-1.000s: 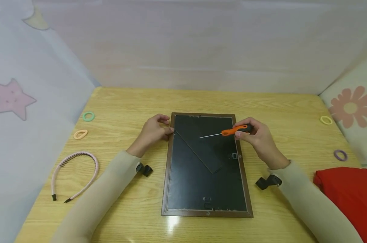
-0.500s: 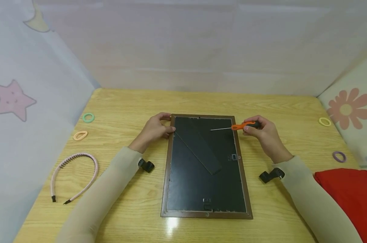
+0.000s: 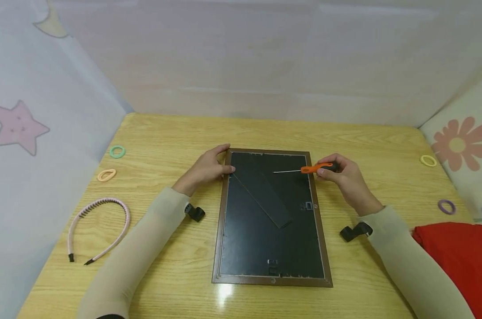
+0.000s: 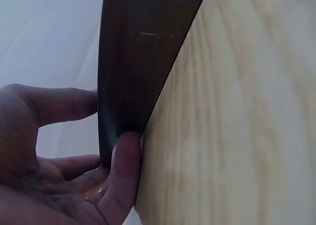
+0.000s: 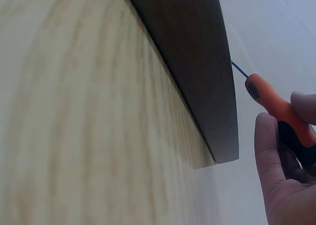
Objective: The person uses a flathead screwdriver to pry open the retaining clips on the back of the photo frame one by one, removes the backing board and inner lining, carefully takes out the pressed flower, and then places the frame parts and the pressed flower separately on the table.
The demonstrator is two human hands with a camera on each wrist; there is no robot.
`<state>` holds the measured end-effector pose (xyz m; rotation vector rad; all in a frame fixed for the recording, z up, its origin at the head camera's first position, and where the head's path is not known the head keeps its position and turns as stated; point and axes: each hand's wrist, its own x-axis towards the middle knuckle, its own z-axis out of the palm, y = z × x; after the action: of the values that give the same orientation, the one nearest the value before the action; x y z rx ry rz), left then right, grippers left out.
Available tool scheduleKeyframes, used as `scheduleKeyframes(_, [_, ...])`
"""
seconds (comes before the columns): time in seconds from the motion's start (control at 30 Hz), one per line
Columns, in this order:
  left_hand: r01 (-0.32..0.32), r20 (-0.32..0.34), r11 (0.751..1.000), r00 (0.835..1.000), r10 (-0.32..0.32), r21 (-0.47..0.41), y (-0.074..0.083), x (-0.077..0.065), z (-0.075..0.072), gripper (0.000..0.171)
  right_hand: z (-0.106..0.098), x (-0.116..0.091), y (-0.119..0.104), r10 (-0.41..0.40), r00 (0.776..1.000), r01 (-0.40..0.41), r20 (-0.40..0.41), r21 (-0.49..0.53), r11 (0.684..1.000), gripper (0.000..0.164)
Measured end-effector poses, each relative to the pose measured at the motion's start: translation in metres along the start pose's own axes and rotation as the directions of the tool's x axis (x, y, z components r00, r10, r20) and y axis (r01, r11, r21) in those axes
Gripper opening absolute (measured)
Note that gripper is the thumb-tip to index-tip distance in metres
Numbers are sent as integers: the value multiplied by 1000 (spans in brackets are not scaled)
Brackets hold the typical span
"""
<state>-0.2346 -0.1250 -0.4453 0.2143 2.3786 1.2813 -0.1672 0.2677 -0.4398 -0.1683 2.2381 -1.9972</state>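
Screwdriver (image 3: 310, 169) and right hand (image 3: 346, 179) are displaced slightly toward the right edge of the picture frame (image 3: 250, 230) compared with one second ago, while the left hand (image 3: 204, 170) is brought closer to the frame's far left corner. The picture frame is laid back side up on the wooden table (image 3: 169, 274), about midway between the left and right edges of the surface.

At its left edge, near the far left corner, the frame is gripped by the left hand: the thumb is placed on the rim (image 3: 297, 281) and the fingers are bent against the outer side. Just beyond the frame's right edge, the screwdriver handle is pinched between the thumb and fingers of the right hand, closed no further than the handle allows. The blade is directed leftward over the back panel (image 3: 261, 250), beside the upper part of the stand (image 3: 266, 195); whether the panel is touched by the tip cannot be told.

The step in hand is judged to be work on the frame's back, with the frame steadied and the tool positioned. For the next move, a firm left hold and controlled tip placement appear to be required, so that the panel is not scratched.
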Motion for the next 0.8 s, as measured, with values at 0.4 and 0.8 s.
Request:
scheduleKeyframes(0.4, [94,-23,995,995,-94,-21,8,-2,-3,79,-1,-1,1,3,1000,-3,14,4,1000,31])
scheduleKeyframes(0.8, [143,-56,989,988,-145,-40,5,-4,-8,43,0,-3,-2,-3,1000,2,31,21,1000,32])
